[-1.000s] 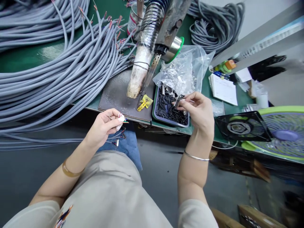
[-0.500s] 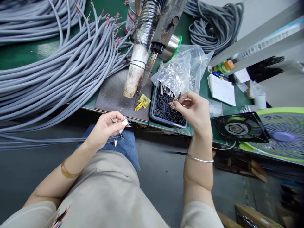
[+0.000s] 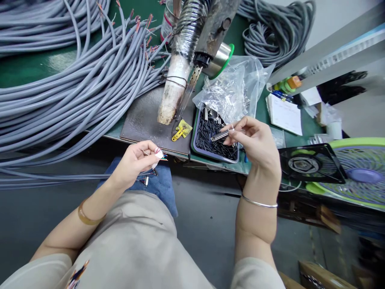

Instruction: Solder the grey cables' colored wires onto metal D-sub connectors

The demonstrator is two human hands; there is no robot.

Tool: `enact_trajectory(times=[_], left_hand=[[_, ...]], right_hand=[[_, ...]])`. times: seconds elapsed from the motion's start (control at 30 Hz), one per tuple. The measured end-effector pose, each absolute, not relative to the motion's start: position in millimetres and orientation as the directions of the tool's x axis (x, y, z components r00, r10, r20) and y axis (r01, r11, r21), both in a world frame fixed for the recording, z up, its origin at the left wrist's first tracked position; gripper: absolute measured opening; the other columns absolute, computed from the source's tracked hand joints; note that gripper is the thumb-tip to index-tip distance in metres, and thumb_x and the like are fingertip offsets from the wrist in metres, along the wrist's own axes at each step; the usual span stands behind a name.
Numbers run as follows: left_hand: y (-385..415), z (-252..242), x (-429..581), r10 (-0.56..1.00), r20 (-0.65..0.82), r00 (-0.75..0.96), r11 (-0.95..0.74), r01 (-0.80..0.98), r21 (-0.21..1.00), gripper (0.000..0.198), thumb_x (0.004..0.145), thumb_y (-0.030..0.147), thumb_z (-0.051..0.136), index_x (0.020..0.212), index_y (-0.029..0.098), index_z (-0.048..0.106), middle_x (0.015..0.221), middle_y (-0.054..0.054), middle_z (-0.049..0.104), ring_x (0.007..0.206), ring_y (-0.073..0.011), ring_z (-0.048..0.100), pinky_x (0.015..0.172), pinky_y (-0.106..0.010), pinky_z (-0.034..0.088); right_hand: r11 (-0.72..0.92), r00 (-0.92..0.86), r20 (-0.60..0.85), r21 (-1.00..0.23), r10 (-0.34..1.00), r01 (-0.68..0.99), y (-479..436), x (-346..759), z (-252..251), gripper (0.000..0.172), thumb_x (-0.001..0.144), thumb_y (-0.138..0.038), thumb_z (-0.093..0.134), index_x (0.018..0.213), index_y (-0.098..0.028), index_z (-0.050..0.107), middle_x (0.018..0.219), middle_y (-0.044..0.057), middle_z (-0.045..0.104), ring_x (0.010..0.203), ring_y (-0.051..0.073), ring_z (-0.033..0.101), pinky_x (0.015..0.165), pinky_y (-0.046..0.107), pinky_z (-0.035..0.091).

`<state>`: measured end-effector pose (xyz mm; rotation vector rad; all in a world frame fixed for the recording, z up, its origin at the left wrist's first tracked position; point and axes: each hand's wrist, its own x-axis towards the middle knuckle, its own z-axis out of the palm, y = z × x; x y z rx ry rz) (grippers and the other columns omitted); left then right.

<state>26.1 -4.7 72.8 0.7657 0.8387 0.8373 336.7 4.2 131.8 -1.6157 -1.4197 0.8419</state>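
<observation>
Silver and black, a narrow bar-shaped connector (image 3: 220, 135) is pinched between the thumb and fingers of your right hand (image 3: 257, 140), above a blue-purple plastic tray (image 3: 215, 157) of slim black tube-like pieces (image 3: 203, 138). Your left hand (image 3: 136, 160), between eight and nine o'clock from the connector, closes on thin multicoloured wires (image 3: 164, 157), their ends poking just past your fingertips; whether they are stripped is too small to tell. Grip the connector by its edges, so the row of contacts stays uncovered and you can read which way it faces. Pinch the wires lightly and close to their ends, spread enough to tell colours apart. Give the brown metal rod (image 3: 192, 82) at eleven o'clock from the connector a wide berth; it may well be hot.
</observation>
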Motion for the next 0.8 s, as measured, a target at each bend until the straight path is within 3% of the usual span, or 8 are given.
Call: enact_trajectory(times=[0.17,0.3,0.47,0.57,0.63,0.7,0.8], left_hand=[[-4.3,72.3,27.3,0.86,-0.322,0.397,0.459,-0.325,0.826,0.025,0.067,0.026,0.086,0.07,0.014,0.064,0.057,0.003,0.054,0.049,-0.0044,0.043,0.044,-0.015,0.027],[-3.3,74.4,32.6,0.885,-0.299,0.358,0.426,-0.359,0.831,0.026,0.067,0.026,0.087,0.07,0.014,0.064,0.057,0.003,0.056,0.049,-0.0044,0.045,0.044,-0.015,0.027],[0.5,79.7,41.7,0.912,-0.241,0.332,0.356,-0.346,0.868,0.026,0.064,0.023,0.088,0.067,0.014,0.065,0.059,0.003,0.057,0.051,-0.0043,0.045,0.047,-0.016,0.032],[2.9,79.9,45.0,0.922,-0.239,0.305,0.334,-0.315,0.888,0.026,0.062,0.021,0.088,0.066,0.013,0.064,0.062,0.003,0.058,0.054,-0.0047,0.046,0.051,-0.017,0.035],[3.9,77.9,45.9,0.932,-0.217,0.291,0.304,-0.298,0.905,0.023,0.063,0.02,0.086,0.066,0.013,0.064,0.063,0.002,0.058,0.055,-0.0051,0.046,0.052,-0.017,0.037],[4.7,75.0,46.1,0.943,-0.184,0.276,0.262,-0.279,0.924,0.019,0.066,0.02,0.083,0.067,0.014,0.065,0.065,0.002,0.059,0.057,-0.0058,0.047,0.053,-0.018,0.038],[6.9,70.6,46.2,0.957,-0.144,0.253,0.206,-0.237,0.949,0.015,0.07,0.023,0.08,0.068,0.015,0.067,0.067,0.0,0.06,0.061,-0.0078,0.051,0.053,-0.019,0.038]], right_hand=[[-0.052,0.191,0.005,-0.956,0.982,0.288,4.4,341.2,123.6,0.031,0.067,-0.027,0.087,0.064,-0.019,0.057,0.085,0.007,0.076,0.067,0.019,0.078,0.058,0.024,0.062],[0.164,0.283,0.284,-0.91,0.916,0.382,-12.2,315.3,121.2,0.028,0.074,-0.027,0.085,0.067,-0.02,0.058,0.083,0.0,0.07,0.065,0.013,0.074,0.066,0.026,0.066],[0.266,0.244,0.535,-0.702,0.809,0.66,-49.9,251.3,106.9,0.019,0.087,-0.015,0.072,0.075,-0.022,0.059,0.088,0.0,0.073,0.075,0.013,0.072,0.059,0.023,0.06],[0.388,0.077,0.729,-0.447,0.68,0.806,-57.4,225.6,84.2,0.017,0.085,-0.009,0.075,0.089,-0.023,0.067,0.095,0.001,0.079,0.083,0.016,0.076,0.069,0.026,0.061],[0.458,0.003,0.802,-0.344,0.598,0.82,-54.4,216.9,68.5,0.023,0.084,-0.007,0.076,0.1,-0.023,0.07,0.102,0.002,0.08,0.087,0.017,0.078,0.076,0.028,0.063],[0.473,0.035,0.785,-0.408,0.619,0.781,-49.5,212.6,57.5,0.024,0.087,-0.007,0.073,0.104,-0.024,0.07,0.106,0.003,0.08,0.093,0.018,0.077,0.081,0.032,0.064],[0.409,0.147,0.627,-0.649,0.765,0.642,-44.7,209.8,52.3,0.014,0.091,-0.011,0.067,0.098,-0.023,0.068,0.107,0.004,0.078,0.1,0.02,0.075,0.085,0.036,0.063]])
